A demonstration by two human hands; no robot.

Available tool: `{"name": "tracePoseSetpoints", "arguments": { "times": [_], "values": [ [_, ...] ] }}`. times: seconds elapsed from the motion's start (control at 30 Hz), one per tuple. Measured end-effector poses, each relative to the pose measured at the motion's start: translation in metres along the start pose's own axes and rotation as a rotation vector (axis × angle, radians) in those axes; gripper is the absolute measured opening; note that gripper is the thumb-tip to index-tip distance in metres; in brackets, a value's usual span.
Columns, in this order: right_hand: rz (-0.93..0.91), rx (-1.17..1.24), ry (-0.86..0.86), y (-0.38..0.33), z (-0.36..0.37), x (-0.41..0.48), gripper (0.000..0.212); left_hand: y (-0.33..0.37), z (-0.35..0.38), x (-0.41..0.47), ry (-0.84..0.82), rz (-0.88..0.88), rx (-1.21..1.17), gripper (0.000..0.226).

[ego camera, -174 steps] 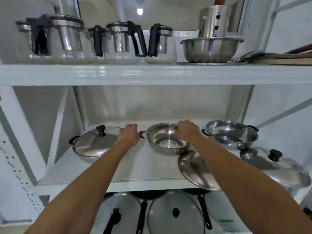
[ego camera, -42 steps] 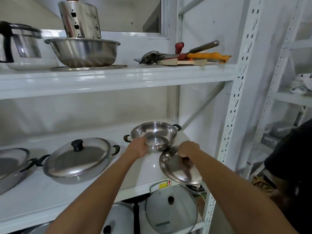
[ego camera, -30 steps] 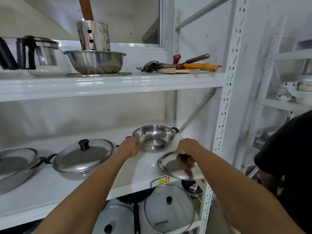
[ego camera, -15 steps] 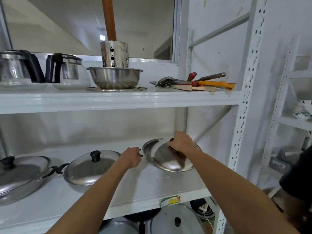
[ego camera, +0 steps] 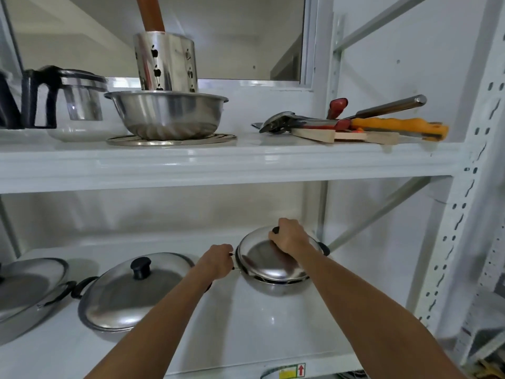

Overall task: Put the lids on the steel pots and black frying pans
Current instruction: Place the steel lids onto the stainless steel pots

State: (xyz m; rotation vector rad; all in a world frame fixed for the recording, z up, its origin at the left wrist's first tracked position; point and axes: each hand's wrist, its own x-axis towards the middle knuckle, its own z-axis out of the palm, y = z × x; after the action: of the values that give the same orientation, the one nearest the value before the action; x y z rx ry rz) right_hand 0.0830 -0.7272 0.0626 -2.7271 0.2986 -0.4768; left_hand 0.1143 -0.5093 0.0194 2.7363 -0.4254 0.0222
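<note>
On the middle shelf's right side stands a steel pot with a steel lid lying on its rim, slightly tilted. My right hand is shut on the lid's black knob. My left hand grips the pot's left handle. To the left stands a second steel pot with its lid on, black knob up. A third lidded pot sits at the far left, partly cut off.
The top shelf carries a steel bowl with a utensil holder, glass teapots and a pile of kitchen tools. A perforated white upright stands at the right. A glass lid's edge shows below.
My right hand has carried the lid from the shelf's front edge up over the right pot and lowered it onto the rim. My left hand stayed on the pot's handle.
</note>
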Motion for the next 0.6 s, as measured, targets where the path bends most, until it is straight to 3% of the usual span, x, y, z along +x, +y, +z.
{"name": "tracePoseSetpoints", "arguments": {
  "times": [0.23, 0.4, 0.6],
  "values": [
    [-0.014, -0.006, 0.007, 0.002, 0.023, 0.001, 0.034, -0.009, -0.001, 0.007, -0.009, -0.059, 0.014, 0.045],
    [0.018, -0.02, -0.029, 0.005, 0.013, -0.003, 0.024, -0.016, -0.002, 0.002, -0.005, -0.043, 0.018, 0.047],
    [0.067, -0.033, -0.057, 0.008, 0.001, -0.021, 0.028, -0.017, -0.005, -0.009, 0.005, -0.016, -0.001, 0.049]
  ]
}}
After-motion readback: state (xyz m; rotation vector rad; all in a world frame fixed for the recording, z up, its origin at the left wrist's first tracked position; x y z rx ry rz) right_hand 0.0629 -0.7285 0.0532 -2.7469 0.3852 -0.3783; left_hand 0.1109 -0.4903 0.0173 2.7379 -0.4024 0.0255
